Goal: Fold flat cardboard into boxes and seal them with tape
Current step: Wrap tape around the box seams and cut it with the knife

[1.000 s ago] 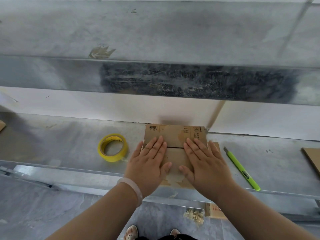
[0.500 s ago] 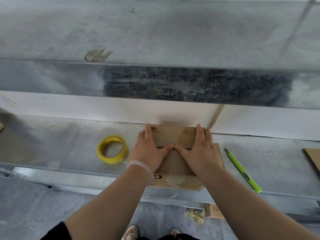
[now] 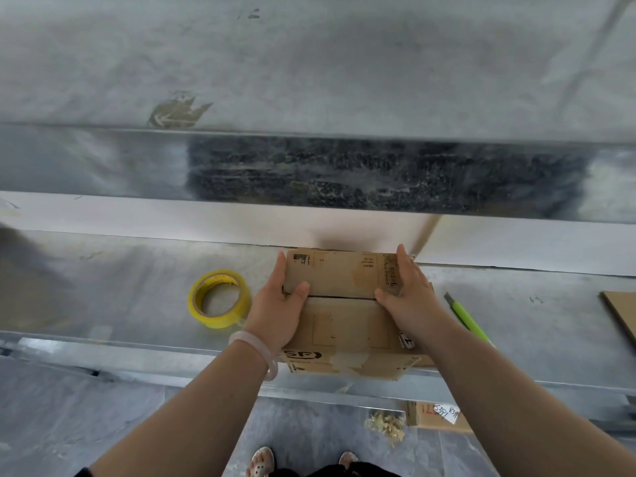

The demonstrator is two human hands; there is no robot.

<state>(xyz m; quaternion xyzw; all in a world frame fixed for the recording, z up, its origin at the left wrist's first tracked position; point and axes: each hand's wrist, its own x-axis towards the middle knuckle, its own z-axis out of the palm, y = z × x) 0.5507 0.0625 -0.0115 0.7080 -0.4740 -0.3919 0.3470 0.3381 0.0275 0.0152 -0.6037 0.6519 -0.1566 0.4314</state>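
Supervisor: Both hands have slid apart since the earlier frame. The thumbs met at the middle of the seam then, and now the left hand sits at the left side of the box and the right hand at its right side.

Trainee: Where is the box?

Supervisor: It is on the desk, at its front edge, between the yellow tape roll on the left and the green utility knife on the right. Its two top flaps lie closed, with a dark seam across the middle. No fresh tape shows on the seam.

Trainee: How will it handle?

Supervisor: Probably light and fairly stiff. It looks like thin, used cardboard with old label scraps, so the walls may buckle under a hard squeeze and the flaps may spring up once released. The side walls near the seam seem the sensible place to take hold.

Trainee: And the fingers?

Supervisor: Each thumb presses on top beside the seam. The left fingers curl over the left wall and the right fingers wrap the right edge of the far flap — both hands grip the box. The forearms reach forward with the wrists nearly straight, and a pale bracelet sits on the left wrist.
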